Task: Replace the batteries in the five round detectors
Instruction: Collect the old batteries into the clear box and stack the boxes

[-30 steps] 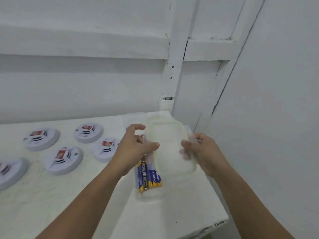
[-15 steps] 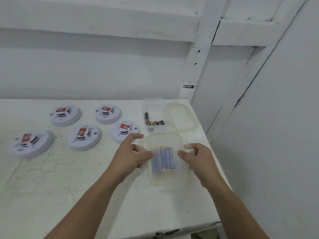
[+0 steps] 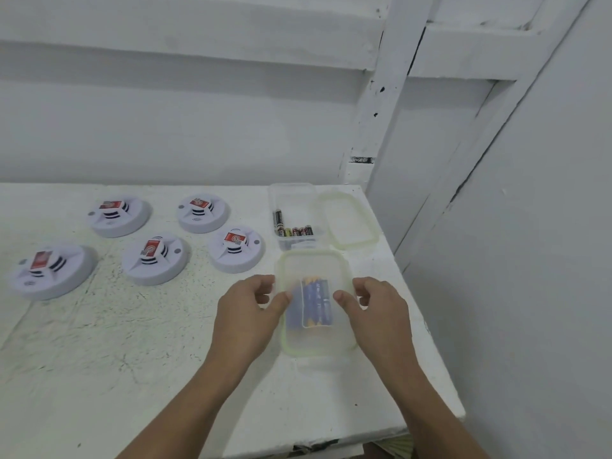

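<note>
1. Five round detectors (image 3: 154,260) lie on the white bench (image 3: 99,359) at centre left of the frame, red labels up.
2. A lidded box (image 3: 314,339) of blue batteries (image 3: 316,303) is at lower centre. The left hand (image 3: 246,313) and right hand (image 3: 381,313) grip its sides, thumbs on the lid.
3. Above it an open box (image 3: 291,197) holds dark batteries (image 3: 293,230), with its loose lid (image 3: 347,220) just to the right.

Between the left hand (image 3: 246,313) and the right hand (image 3: 381,309), the container lid (image 3: 314,341) is cloudy-clear with a pale yellow-green rim, and the batteries (image 3: 316,303) under it show blue with yellow tips. Beyond both hands the loose batteries (image 3: 293,230) are black, red and yellow. Past the left hand the detectors (image 3: 155,263) are white with red labels and black slits, on a white table (image 3: 99,359) flecked green.
</note>
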Tool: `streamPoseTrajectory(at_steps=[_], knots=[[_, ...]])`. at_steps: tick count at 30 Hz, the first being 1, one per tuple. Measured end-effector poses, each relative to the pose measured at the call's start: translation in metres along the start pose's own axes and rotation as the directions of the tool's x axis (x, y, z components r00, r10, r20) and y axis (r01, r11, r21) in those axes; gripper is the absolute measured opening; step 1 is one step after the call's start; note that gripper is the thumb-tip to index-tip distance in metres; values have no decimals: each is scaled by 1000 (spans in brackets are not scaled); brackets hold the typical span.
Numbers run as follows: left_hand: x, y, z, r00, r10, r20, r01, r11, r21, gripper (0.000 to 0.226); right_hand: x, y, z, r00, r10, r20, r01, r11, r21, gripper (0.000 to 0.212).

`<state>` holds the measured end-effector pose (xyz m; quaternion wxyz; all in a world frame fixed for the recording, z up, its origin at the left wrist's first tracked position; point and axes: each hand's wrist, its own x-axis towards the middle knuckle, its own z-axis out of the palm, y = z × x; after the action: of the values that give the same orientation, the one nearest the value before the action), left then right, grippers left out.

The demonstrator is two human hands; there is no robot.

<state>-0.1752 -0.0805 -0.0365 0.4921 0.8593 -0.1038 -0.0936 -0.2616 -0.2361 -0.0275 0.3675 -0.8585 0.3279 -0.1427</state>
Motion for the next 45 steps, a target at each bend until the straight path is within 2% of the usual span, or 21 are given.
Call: streamPoseTrajectory(at_steps=[7, 11, 14, 16, 19, 22, 24, 27, 33, 41, 45], knots=[[0, 0, 3, 996, -68, 51, 74, 988, -136, 20, 0, 0, 3, 999, 34, -22, -31, 992, 122, 31], [0, -1, 4, 995, -64, 77, 77, 979, -188, 19, 0, 4, 7, 997, 80, 5, -80, 976, 201, 37], [7, -2, -1, 985, -86, 152, 121, 964, -235, 16, 5, 9, 3, 996, 74, 51, -84, 974, 212, 33], [20, 0, -6, 963, -115, 245, 175, 954, -241, 42, 13, 7, -4, 985, 103, 138, -131, 967, 217, 29], [43, 8, -10, 902, -68, 426, 183, 954, -236, 78, 27, 1, -12, 959, 97, 265, -156, 965, 211, 50], [52, 14, -5, 869, 25, 495, 115, 961, -251, 68, 24, -2, -20, 910, -10, 414, -106, 961, 255, 75], [53, 16, -2, 863, 62, 501, 72, 967, -243, 58, 11, 3, -25, 861, -130, 492, 35, 980, 198, 91], [55, 15, 0, 859, 52, 509, 95, 961, -259, 53, -10, 15, -25, 790, -273, 549, 279, 957, 74, 104], [60, 10, 3, 876, -10, 482, 194, 922, -334, 46, -13, 34, -15, 770, -422, 478, 494, 869, -27, 96], [65, 9, 5, 853, -52, 519, 270, 895, -355, 45, -10, 48, -1, 782, -516, 349, 558, 829, -25, 87], [67, 8, 5, 844, -80, 530, 305, 884, -354, 41, -10, 50, 2, 777, -530, 339, 575, 818, -37, 86]])
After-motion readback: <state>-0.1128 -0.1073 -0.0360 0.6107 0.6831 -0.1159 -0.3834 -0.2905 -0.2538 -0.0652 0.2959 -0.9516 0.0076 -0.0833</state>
